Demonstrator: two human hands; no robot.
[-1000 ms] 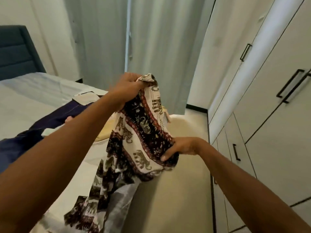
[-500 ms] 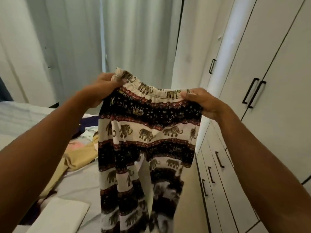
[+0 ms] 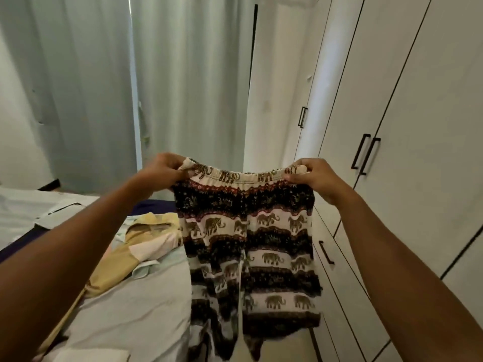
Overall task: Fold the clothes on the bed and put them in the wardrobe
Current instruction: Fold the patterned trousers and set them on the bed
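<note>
- pale grey bed sheet (image 3: pixel 136 309) fills frame 7 to 8 o'clock.
- crumpled yellow-and-pink cloth garment (image 3: pixel 146 244) lies on the sheet at 9 o'clock of centre; dark navy garment (image 3: pixel 154 205) lies just behind it, at its 12 o'clock.
- long pale curtains (image 3: pixel 183 87) hang at frame 11 to 12 o'clock.
- left hand (image 3: pixel 162 173): fingers curled, pinching the left end of the waistband.
- black-and-cream elephant-print fabric trousers (image 3: pixel 248 244): held in the air at frame centre, elastic waistband spread between both hands, legs hanging toward 6 o'clock beside the bed edge; contact with the sheet cannot be told.
- right hand (image 3: pixel 316 178): fingers curled over the waistband's right end, gripping it.
- white wardrobe with black bar handles (image 3: pixel 418 126) at 3 o'clock, doors closed.
</note>
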